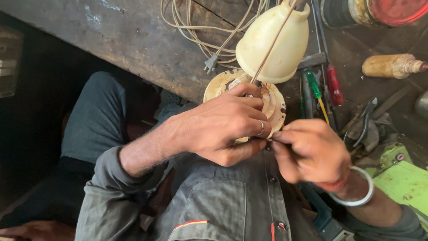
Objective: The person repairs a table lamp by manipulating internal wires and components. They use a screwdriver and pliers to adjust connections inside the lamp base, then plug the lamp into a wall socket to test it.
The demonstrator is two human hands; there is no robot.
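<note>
Two hands meet at the centre of the frame over a round cream-coloured disc [275,103] that leans at the edge of the worktop [147,40]. The left hand [223,127], with a ring on one finger, is curled around the disc's lower part, grasping it. The right hand [310,151], with a metal bangle at the wrist, is pinched shut, fingertips touching the left hand's; what it pinches is too small to tell. Just above the disc sits a cream dome-shaped housing [276,42], crossed by a thin rod [272,44]. Right of the disc lie red [334,85] and green screwdrivers [314,87] and pliers [364,118]. A pale cord [196,31] coils at the upper centre.
</note>
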